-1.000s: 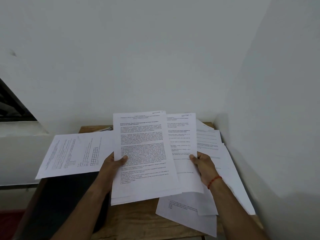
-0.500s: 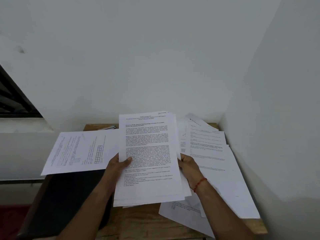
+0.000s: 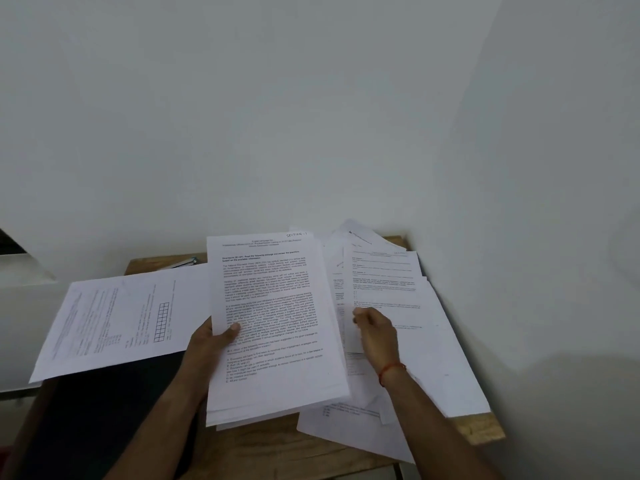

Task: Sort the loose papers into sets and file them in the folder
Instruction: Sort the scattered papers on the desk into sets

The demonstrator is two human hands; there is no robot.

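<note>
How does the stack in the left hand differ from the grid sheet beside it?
The held stack is several sheets, raised, gripped by the left hand; the grid sheet lies flat, sideways, untouched. The stack's top page is dense paragraphs; the grid sheet carries a grid. Both are white printed paper.

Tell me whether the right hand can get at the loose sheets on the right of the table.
Probably yes: the right hand is directly over the loose sheets with nothing between, while the left hand holds the stack off to their left.
</note>
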